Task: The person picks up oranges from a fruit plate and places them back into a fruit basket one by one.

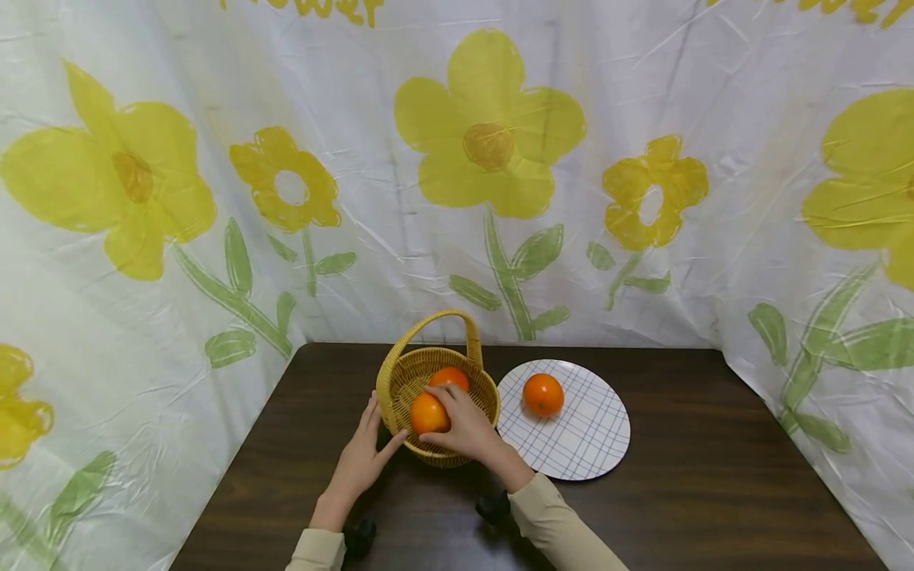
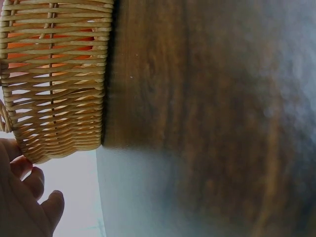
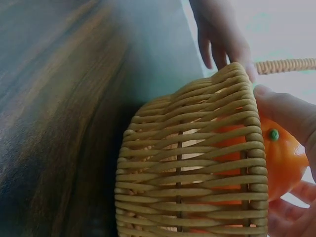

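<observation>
A yellow wicker basket (image 1: 489, 387) with a tall arched handle stands on the table. Inside its mouth my right hand (image 1: 467, 424) grips an orange (image 1: 428, 413) between thumb and fingers. In the right wrist view this orange (image 3: 286, 155) shows a green stem end and sits at the basket's rim. Behind it in the basket lies a second orange (image 1: 451, 377). My left hand (image 1: 359, 461) rests against the basket's left side, fingers spread and thumb at the near rim. The left wrist view shows those fingers (image 2: 33, 182) beside the woven wall (image 2: 59, 108).
Right of the basket, close beside it, lies a round white plate (image 1: 585, 436) with blue crossed lines, bearing a third orange (image 1: 543, 395). The dark wooden table (image 1: 700, 476) ends at a white curtain (image 1: 364, 293) painted with yellow flowers. Black wrist devices (image 1: 359, 537) sit under both wrists.
</observation>
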Available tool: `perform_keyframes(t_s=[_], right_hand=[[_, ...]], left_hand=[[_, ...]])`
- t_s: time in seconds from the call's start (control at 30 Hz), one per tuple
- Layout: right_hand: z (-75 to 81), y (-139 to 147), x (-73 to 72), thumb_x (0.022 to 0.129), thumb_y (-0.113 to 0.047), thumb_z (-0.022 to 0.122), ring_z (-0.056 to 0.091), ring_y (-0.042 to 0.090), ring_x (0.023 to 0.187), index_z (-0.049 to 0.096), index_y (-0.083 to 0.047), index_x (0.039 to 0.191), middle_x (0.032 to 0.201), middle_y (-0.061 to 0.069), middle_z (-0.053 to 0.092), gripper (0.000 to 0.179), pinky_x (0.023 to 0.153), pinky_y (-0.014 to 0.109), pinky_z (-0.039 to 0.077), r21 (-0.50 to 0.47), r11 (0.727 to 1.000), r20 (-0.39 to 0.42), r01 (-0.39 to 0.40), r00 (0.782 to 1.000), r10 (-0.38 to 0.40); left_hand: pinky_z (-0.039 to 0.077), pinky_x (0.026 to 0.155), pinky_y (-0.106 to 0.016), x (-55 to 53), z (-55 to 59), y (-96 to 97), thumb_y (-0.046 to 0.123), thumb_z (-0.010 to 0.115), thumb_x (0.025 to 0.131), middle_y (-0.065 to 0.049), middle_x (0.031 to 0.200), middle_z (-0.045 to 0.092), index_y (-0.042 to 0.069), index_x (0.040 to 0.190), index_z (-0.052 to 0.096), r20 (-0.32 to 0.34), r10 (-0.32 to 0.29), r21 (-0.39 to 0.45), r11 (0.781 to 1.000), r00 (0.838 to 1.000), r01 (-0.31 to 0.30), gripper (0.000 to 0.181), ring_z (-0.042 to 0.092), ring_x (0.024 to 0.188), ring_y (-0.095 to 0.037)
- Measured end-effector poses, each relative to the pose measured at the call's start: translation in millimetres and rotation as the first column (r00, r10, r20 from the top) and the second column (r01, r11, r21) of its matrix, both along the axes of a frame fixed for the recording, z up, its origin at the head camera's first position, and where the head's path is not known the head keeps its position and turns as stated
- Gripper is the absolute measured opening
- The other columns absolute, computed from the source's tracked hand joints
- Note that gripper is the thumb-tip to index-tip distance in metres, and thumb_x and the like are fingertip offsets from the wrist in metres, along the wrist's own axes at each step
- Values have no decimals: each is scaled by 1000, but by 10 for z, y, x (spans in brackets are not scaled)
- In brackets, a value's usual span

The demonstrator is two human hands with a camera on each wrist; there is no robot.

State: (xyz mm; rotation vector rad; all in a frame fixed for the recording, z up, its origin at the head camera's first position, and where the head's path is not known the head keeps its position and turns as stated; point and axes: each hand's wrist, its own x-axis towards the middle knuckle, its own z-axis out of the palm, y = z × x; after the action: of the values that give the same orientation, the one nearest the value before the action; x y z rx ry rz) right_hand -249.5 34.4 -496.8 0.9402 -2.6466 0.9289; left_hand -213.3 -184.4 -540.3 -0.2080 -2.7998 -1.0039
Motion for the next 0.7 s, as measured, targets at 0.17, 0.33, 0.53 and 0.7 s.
perform_keyframes(t_s=[0.17, 0.33, 0.53, 0.7], right_hand=[[-15, -41, -30, 74, -46, 75, 56, 22, 104, 46, -15, 136, 127, 6, 48, 75, 83, 41, 50, 34, 999, -9, 5, 1000, -5], [-24, -71, -30, 74, -49, 73, 56, 22, 106, 45, -18, 136, 128, 5, 48, 75, 82, 41, 51, 69, 997, 3, 17, 1000, -17], [-45, -100, -30, 75, -48, 73, 53, 22, 110, 43, -20, 138, 129, 6, 47, 75, 85, 41, 50, 77, 997, 28, 6, 1000, -8], [-71, -128, -41, 75, -48, 73, 51, 21, 112, 42, -20, 139, 130, 5, 47, 76, 86, 40, 50, 101, 995, 22, 3, 1000, -6]], left_hand=[[42, 89, -59, -8, -1, -1, 58, 50, 87, 3, 157, 2, 34, 149, 4, 1, 1, -3, 1000, 1000, -1, 81, 42, 127, -38], [43, 88, -59, -17, -11, 6, 57, 51, 87, 3, 157, 2, 33, 150, 5, 4, 5, -11, 1000, 1000, -5, 81, 44, 125, -38], [43, 88, -58, -20, -10, 11, 58, 50, 88, 1, 157, 2, 33, 150, 5, 5, 2, -16, 1000, 1000, -1, 81, 43, 126, -38], [42, 90, -59, -10, 6, 6, 56, 52, 88, 1, 157, 2, 33, 149, 5, -2, 0, -9, 1000, 1000, 0, 81, 41, 127, -38]])
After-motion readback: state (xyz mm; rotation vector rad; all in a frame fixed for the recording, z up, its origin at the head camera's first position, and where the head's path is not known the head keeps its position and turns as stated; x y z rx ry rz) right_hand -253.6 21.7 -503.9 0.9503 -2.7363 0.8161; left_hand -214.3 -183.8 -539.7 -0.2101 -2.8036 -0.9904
